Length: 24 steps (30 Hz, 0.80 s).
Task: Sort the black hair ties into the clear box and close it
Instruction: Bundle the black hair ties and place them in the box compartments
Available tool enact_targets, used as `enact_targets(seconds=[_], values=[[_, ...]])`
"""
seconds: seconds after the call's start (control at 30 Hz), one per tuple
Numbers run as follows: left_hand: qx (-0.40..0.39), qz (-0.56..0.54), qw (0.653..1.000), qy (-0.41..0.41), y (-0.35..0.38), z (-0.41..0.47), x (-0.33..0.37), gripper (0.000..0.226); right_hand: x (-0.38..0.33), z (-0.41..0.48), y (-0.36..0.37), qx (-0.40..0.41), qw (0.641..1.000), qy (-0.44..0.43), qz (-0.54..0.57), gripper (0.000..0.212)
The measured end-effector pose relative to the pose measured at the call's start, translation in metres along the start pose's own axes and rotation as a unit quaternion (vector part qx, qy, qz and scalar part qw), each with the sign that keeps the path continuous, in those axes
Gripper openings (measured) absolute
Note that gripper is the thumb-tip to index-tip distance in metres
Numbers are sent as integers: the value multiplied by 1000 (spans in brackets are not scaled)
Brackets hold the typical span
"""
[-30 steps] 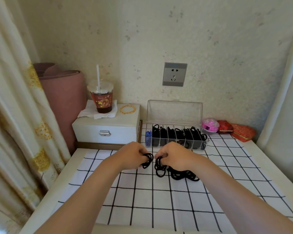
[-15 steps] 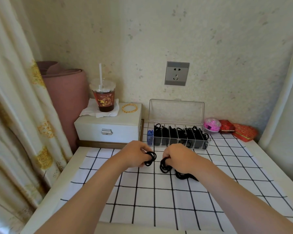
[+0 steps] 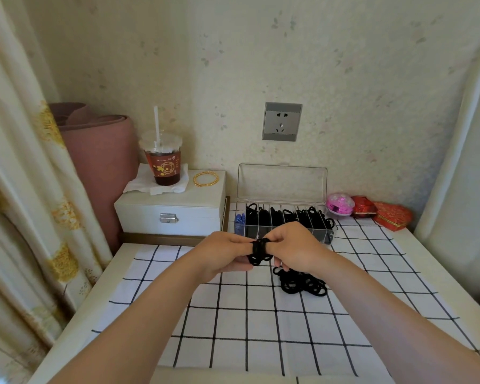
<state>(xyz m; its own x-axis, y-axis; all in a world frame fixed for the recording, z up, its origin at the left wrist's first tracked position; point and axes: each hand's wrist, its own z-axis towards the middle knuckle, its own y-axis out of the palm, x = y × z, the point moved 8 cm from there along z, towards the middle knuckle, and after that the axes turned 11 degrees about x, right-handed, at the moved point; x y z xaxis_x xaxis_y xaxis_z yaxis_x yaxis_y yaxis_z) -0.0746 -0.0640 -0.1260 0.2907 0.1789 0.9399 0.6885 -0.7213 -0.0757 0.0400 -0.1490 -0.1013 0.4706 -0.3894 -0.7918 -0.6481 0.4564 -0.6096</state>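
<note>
Both hands meet low over the far middle of the checked cloth (image 3: 261,322), just in front of the clear box (image 3: 281,204). Your left hand (image 3: 222,253) has its fingers curled, with a bunch of black hair ties (image 3: 259,252) ringed around its fingertips; which finger carries them you cannot tell. Your right hand (image 3: 297,248) is curled too, pinching the same bunch from the right. A loose pile (image 3: 302,284) of more black ties lies on the cloth just under and near of the right wrist. The box stands against the far wall, its lid (image 3: 281,184) upright and open, and most compartments hold black ties. The leftmost one holds a blue item (image 3: 239,220). Left of the box: a white drawer chest (image 3: 172,212) with an iced drink cup (image 3: 162,164) and gold bangles (image 3: 205,178) on top. Right of the box: a pink trinket (image 3: 340,205), then red heart-shaped boxes (image 3: 383,214).
</note>
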Motion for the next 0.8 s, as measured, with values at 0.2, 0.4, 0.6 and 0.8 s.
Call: enact_targets(seconds=[0.2,0.4,0.6,0.8], values=[[-46,-51,998,-17,11,-2,1,28,-2,2,-4,80,994,-51,-56,12],[-6,-11,1000,11,7,3,-2,24,-4,0,-2,92,992,-71,-39,8],[-5,9,1000,23,9,1,5,20,7,-5,-6,-23,993,4,117,12],[-15,-4,999,32,23,-2,12,25,28,-8,-14,-41,966,85,239,37]])
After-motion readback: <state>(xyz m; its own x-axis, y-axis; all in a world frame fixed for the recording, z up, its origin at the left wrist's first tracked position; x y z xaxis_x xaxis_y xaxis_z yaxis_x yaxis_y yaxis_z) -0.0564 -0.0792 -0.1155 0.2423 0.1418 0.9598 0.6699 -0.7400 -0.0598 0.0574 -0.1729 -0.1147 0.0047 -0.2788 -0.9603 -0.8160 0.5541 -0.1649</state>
